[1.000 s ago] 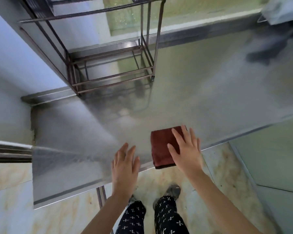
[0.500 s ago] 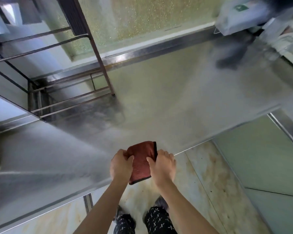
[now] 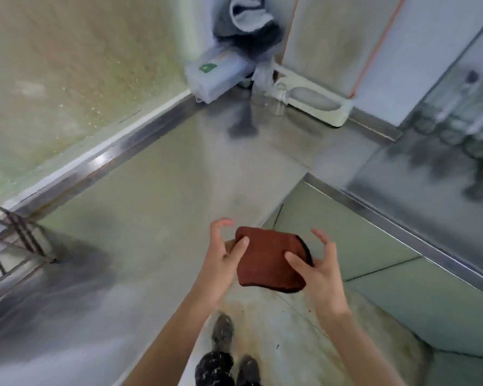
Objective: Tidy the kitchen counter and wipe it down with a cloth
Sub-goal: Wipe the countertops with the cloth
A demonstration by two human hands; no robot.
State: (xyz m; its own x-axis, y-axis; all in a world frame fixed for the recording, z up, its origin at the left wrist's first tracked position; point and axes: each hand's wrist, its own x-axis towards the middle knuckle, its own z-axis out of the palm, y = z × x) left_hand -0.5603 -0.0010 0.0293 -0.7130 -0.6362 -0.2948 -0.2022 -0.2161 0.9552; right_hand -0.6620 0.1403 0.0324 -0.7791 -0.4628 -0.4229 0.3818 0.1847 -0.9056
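Cloth (image 3: 271, 261) gripped between left hand (image 3: 221, 260) and right hand (image 3: 319, 277).

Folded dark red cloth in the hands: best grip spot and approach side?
Take the dark red cloth at its left and right edges, coming in from the sides, thumb on top and fingers beneath. It is a flat folded pad with stacked layers showing at the right edge, so a side pinch likely keeps the folds together. The left hand and right hand already have thumbs on top.
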